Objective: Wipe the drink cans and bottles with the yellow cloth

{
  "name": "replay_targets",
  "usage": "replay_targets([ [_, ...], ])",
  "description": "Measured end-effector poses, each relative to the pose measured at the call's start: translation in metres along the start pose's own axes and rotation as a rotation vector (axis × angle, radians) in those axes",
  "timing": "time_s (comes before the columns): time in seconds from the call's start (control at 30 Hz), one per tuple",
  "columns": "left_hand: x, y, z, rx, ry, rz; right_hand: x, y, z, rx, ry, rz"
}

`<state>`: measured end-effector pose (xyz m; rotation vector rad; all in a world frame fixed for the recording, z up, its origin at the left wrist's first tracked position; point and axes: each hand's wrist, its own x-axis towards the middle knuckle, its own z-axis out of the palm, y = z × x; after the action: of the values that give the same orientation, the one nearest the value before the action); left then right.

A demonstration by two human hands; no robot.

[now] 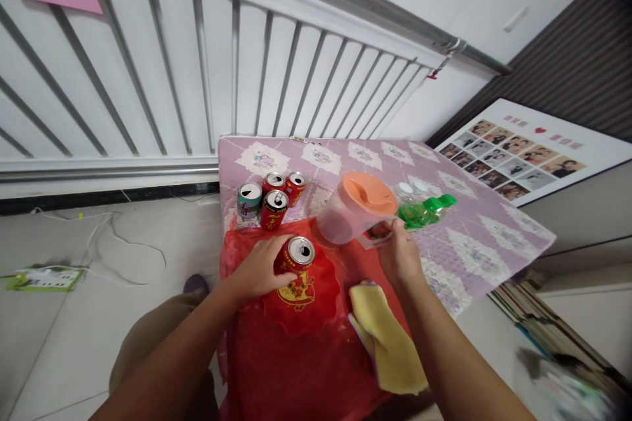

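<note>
My left hand [264, 268] is closed around a red drink can [291, 258] with an opened top. The can is over a red scalloped dish [320, 296] with a gold pattern; whether it touches the dish I cannot tell. By its handle, my right hand [402, 253] grips a translucent pitcher [338, 214] with an orange lid [370, 192]. The pitcher leans a little to the right. Beyond my left hand stand three more red cans [273, 210] and a teal can [249, 202], all opened. A folded yellow cloth [388, 339] lies below my right hand.
Red plastic sheeting [296, 368] covers the near part of a table with a purple patterned cloth [484, 243]. Clear bottles with green parts [424, 210] lie right of the pitcher. A white radiator [276, 72] runs behind. Cables and a power strip [47, 278] are on the floor at left.
</note>
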<state>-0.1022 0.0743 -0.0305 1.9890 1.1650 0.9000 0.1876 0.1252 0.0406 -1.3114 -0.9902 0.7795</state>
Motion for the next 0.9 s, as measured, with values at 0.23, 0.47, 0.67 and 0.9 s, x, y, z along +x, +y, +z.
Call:
replay_targets([
  [0.23,-0.002,0.006,0.003,0.002,0.038,0.005,-0.045,0.014,-0.070,-0.388,-0.025,0.009],
  [0.47,-0.003,0.024,0.002,-0.014,0.048,-0.076,-0.118,0.047,-0.111,-0.982,-0.276,-0.282],
  [0.67,-0.005,0.045,0.006,-0.029,0.081,-0.135,-0.151,0.045,-0.090,-1.391,-0.378,-0.100],
  [0.9,-0.005,0.054,0.011,0.008,0.122,-0.162,-0.155,0.044,-0.089,-1.413,-0.371,-0.123],
])
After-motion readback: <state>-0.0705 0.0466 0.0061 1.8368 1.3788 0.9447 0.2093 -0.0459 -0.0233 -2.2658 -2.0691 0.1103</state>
